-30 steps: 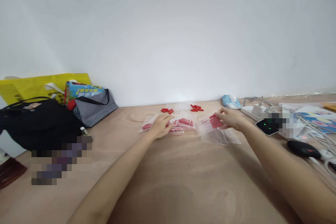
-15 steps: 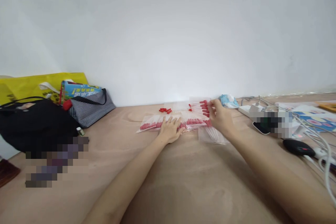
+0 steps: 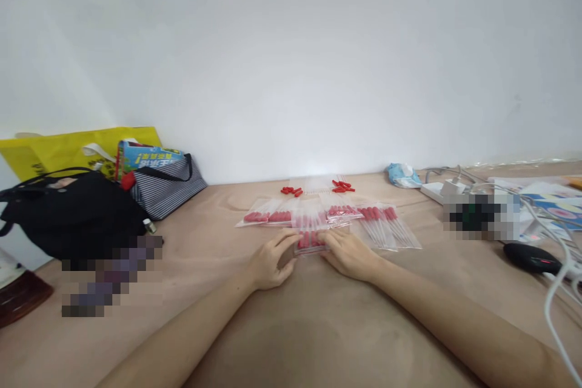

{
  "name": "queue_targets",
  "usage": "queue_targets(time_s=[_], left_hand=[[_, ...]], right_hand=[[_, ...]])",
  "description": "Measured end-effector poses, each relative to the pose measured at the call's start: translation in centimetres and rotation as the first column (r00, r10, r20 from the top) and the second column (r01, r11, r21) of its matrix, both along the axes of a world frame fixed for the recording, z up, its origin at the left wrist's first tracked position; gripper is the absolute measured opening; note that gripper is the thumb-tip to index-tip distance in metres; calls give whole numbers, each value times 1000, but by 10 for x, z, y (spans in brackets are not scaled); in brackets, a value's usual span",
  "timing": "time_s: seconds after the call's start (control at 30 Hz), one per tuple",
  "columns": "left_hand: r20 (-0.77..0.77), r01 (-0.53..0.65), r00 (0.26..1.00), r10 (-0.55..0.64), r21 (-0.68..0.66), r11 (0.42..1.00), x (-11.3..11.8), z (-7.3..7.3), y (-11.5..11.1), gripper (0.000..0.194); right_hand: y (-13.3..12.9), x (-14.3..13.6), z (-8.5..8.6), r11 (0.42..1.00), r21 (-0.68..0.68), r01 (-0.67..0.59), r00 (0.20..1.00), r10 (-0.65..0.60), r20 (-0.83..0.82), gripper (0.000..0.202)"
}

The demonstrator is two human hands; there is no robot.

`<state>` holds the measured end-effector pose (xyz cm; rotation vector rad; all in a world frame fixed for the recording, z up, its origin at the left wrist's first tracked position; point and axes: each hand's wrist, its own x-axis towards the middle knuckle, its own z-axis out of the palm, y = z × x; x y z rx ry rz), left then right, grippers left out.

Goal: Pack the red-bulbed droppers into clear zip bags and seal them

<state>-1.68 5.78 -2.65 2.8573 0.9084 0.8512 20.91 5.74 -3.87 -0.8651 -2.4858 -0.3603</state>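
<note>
Small clear plastic bag of red-capped pieces (image 3: 310,241) on the wooden table (image 3: 291,327), pinched between left hand (image 3: 269,262) fingers and right hand (image 3: 348,254) fingers, both closed on its edges

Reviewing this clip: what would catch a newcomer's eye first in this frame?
Both hands meet at the table's middle: the left hand and right hand pinch a small clear bag of red-capped pieces between them. Behind it lies a row of similar bags, with loose red caps near the wall. A black bag sits far left.
</note>
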Motion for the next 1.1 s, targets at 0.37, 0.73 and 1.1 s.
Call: queue_targets(time_s=[0.37, 0.73, 1.1], left_hand=[[-12, 102, 995, -102, 241, 965, 13, -4, 5, 13], [12, 40, 999, -46, 322, 946, 19, -1, 4, 19], [3, 115, 991, -137, 527, 842, 11, -4, 8, 14]], right_hand=[[2, 23, -8, 996, 81, 23, 997, -17, -73, 15], [1, 12, -9, 980, -182, -76, 930, 4, -368, 8], [8, 19, -16, 979, 34, -200, 925, 200, -323, 14]])
